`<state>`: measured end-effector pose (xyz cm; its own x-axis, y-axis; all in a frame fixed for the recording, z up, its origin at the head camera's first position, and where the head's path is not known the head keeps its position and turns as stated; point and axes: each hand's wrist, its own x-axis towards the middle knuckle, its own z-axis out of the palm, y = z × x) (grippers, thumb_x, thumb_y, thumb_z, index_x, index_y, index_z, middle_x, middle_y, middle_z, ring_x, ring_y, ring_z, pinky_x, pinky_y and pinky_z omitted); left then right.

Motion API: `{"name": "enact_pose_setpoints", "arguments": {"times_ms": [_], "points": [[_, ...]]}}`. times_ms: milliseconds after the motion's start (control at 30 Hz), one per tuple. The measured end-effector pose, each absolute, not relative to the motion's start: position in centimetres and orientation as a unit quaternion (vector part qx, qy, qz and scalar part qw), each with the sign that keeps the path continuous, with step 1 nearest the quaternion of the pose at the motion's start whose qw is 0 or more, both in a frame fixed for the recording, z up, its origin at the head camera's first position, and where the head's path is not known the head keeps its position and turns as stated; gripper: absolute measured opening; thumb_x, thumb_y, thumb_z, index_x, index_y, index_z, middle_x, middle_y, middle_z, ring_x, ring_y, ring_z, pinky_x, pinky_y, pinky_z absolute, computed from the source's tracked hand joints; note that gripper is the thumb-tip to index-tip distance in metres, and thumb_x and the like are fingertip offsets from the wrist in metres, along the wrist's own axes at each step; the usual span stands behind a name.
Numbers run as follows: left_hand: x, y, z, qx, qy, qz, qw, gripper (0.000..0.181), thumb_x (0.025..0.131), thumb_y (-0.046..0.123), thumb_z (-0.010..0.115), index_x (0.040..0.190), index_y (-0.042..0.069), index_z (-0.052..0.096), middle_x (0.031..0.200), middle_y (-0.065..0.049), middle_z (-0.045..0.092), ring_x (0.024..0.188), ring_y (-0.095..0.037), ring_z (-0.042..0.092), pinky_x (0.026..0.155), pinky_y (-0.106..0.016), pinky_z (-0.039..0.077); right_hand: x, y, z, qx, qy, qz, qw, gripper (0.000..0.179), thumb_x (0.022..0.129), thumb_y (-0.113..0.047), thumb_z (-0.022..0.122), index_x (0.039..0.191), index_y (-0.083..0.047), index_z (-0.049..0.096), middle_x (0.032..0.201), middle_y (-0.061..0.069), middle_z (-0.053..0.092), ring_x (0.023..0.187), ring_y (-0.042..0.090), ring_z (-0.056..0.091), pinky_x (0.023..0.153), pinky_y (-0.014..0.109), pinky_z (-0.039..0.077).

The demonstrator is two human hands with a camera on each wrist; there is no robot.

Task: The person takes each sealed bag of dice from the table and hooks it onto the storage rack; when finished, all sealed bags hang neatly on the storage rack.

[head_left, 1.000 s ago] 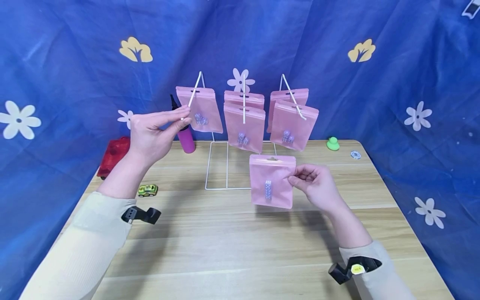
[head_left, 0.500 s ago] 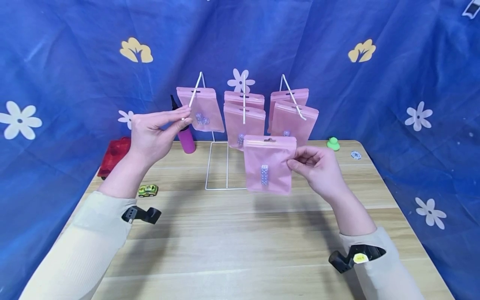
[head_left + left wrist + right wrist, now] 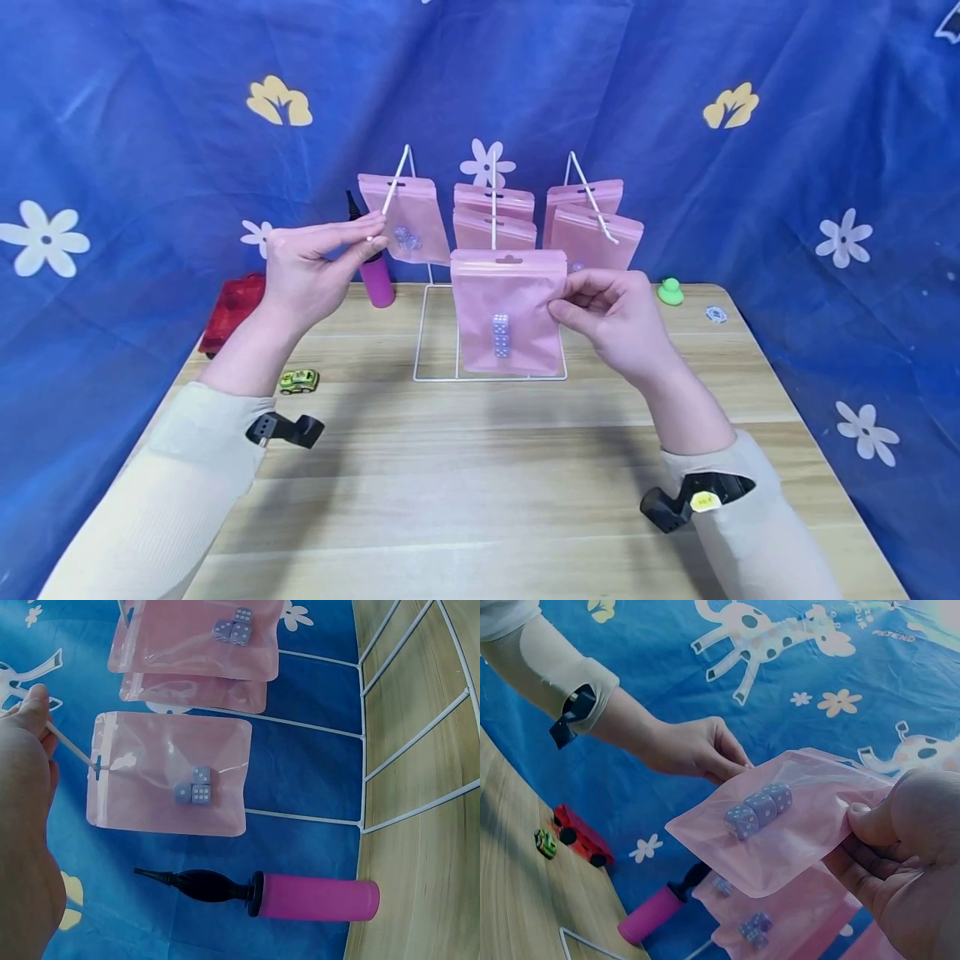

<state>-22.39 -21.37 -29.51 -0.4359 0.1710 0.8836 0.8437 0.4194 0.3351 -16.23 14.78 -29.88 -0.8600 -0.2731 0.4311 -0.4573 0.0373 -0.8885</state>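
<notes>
My right hand (image 3: pixel 618 321) pinches the right edge of a pink zip bag (image 3: pixel 480 287) with a slotted top, held in front of the rack's middle prong. Several dice (image 3: pixel 757 811) lie in a row inside it. With thumb and fingers my left hand (image 3: pixel 311 267) pinches the tip of the left prong (image 3: pixel 71 746) of the white wire rack (image 3: pixel 417 333). On that prong hangs one pink bag (image 3: pixel 142 802) with dice (image 3: pixel 200 793) in it. Two more bags hang on the middle prong (image 3: pixel 493 200), partly behind the held bag, and two on the right prong (image 3: pixel 591 200).
Behind the left hand a magenta pump (image 3: pixel 319 897) with a black nozzle stands. A red toy truck (image 3: pixel 236 308) and a small green toy car (image 3: pixel 299 381) are at the left. A green rubber duck (image 3: pixel 671 292) and a poker chip (image 3: pixel 716 314) lie at the back right.
My right hand has raised the pink bag and carried it leftward toward the rack, and it now covers part of the middle bags. The left hand keeps its place on the left prong.
</notes>
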Motion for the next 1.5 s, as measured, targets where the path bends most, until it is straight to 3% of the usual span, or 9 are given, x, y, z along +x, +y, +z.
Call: {"name": "enact_pose_setpoints", "arguments": {"times_ms": [133, 600, 900, 1000, 1100, 1167, 1233, 1367, 1500], "points": [[-22.3, -21.5, -29.5, -0.341, -0.743, -0.404, 0.411, 0.033, 0.075, -0.014, 0.089, 0.105, 0.000, 0.083, 0.108, -0.015, 0.078, 0.103, -0.024, 0.077, 0.096, -0.027, 0.059, -16.5, 13.6, -29.5, 0.270, -0.705, 0.653, 0.068, 0.010, 0.089, 0.018, 0.073, 0.094, 0.009, 0.075, 0.089, 0.020, 0.076, 0.074, 0.017, 0.071, 0.066, 0.023, 0.060], [-21.3, -23.3, -29.8, -0.310, -0.783, -0.343, 0.417, 0.048, 0.077, 0.003, 0.095, 0.122, 0.007, 0.079, 0.125, -0.003, 0.074, 0.115, -0.017, 0.072, 0.105, -0.025, 0.053, -17.6, 9.9, -28.9, 0.303, -0.683, 0.663, 0.042, 0.007, 0.091, 0.016, 0.073, 0.096, 0.012, 0.074, 0.091, 0.016, 0.078, 0.075, 0.019, 0.072, 0.070, 0.026, 0.062], [-19.0, -25.5, -29.7, -0.279, -0.804, -0.328, 0.411, 0.056, 0.075, 0.000, 0.095, 0.127, 0.009, 0.077, 0.128, -0.005, 0.073, 0.117, -0.002, 0.067, 0.097, -0.014, 0.052, -18.5, 7.4, -29.0, 0.300, -0.693, 0.655, 0.035, 0.006, 0.092, 0.015, 0.073, 0.095, 0.010, 0.074, 0.091, 0.015, 0.078, 0.075, 0.019, 0.071, 0.066, 0.025, 0.059], [-17.6, -25.8, -29.3, -0.270, -0.807, -0.326, 0.411, 0.056, 0.073, -0.006, 0.093, 0.125, 0.005, 0.077, 0.125, -0.009, 0.074, 0.088, 0.007, 0.069, 0.067, -0.006, 0.043, -18.8, 6.6, -29.1, 0.294, -0.696, 0.654, 0.035, 0.006, 0.092, 0.014, 0.073, 0.095, 0.009, 0.074, 0.091, 0.014, 0.077, 0.075, 0.020, 0.071, 0.066, 0.025, 0.059], [-16.1, -25.8, -28.8, -0.266, -0.807, -0.329, 0.411, 0.055, 0.072, -0.011, 0.091, 0.124, 0.001, 0.077, 0.123, -0.014, 0.074, 0.056, 0.008, 0.044, 0.050, -0.015, 0.022, -19.0, 5.8, -29.2, 0.289, -0.697, 0.655, 0.036, 0.005, 0.092, 0.014, 0.073, 0.095, 0.010, 0.074, 0.091, 0.015, 0.077, 0.075, 0.019, 0.071, 0.068, 0.025, 0.059], [-15.2, -25.7, -28.5, -0.266, -0.803, -0.340, 0.410, 0.046, 0.079, -0.003, 0.091, 0.123, 0.000, 0.077, 0.122, -0.016, 0.074, 0.049, 0.003, 0.024, 0.049, -0.018, 0.018, -19.0, 5.3, -29.3, 0.286, -0.696, 0.658, 0.036, 0.005, 0.092, 0.014, 0.073, 0.095, 0.010, 0.074, 0.091, 0.016, 0.077, 0.075, 0.017, 0.070, 0.068, 0.024, 0.059], [-14.5, -25.7, -28.4, -0.266, -0.795, -0.358, 0.410, 0.039, 0.088, 0.015, 0.089, 0.121, -0.001, 0.077, 0.120, -0.017, 0.075, 0.048, 0.000, 0.024, 0.049, -0.019, 0.019, -19.1, 4.8, -29.5, 0.283, -0.694, 0.662, 0.035, 0.004, 0.092, 0.015, 0.073, 0.095, 0.012, 0.073, 0.091, 0.016, 0.077, 0.075, 0.016, 0.070, 0.068, 0.024, 0.059], [-13.7, -25.8, -28.6, -0.266, -0.778, -0.391, 0.413, 0.059, 0.092, 0.051, 0.081, 0.117, -0.002, 0.079, 0.114, -0.019, 0.076, 0.050, -0.002, 0.028, 0.051, -0.016, 0.020, -19.3, 3.7, -29.7, 0.281, -0.691, 0.664, 0.034, 0.004, 0.092, 0.014, 0.073, 0.096, 0.012, 0.074, 0.091, 0.016, 0.078, 0.076, 0.014, 0.070, 0.069, 0.023, 0.059], [-13.1, -25.8, -28.6, -0.268, -0.775, -0.398, 0.412, 0.058, 0.091, 0.049, 0.083, 0.116, -0.003, 0.079, 0.114, -0.020, 0.076, 0.052, -0.002, 0.032, 0.052, -0.015, 0.023, -19.5, 2.7, -30.0, 0.281, -0.696, 0.660, 0.034, 0.004, 0.093, 0.012, 0.073, 0.096, 0.010, 0.075, 0.091, 0.014, 0.078, 0.076, 0.013, 0.069, 0.068, 0.023, 0.058]]}}
